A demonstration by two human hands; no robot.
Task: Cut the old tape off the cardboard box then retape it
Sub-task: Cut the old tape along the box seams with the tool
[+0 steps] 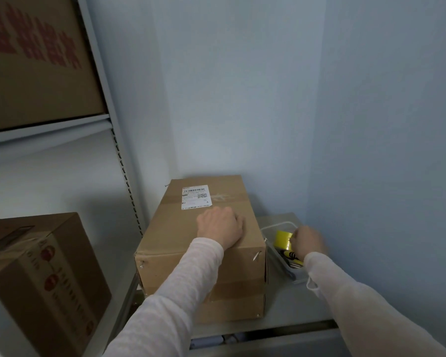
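Observation:
A long brown cardboard box (191, 243) lies on a grey shelf, with a white shipping label (196, 198) and a strip of old tape across its far top. My left hand (220, 228) rests palm down on the box top, fingers lightly bent. To the right of the box stands a clear plastic tray (281, 225) holding a yellow tape roll (283, 239) and a yellow and black cutter (291, 255). My right hand (308, 243) reaches into the tray and grips the tape roll at its right side.
The grey shelf surface (289, 302) runs to a front edge below the box. Walls close in behind and on the right. A printed carton (44, 276) stands on the left shelf unit, another carton (34, 60) above it. A perforated shelf post (125, 176) rises between.

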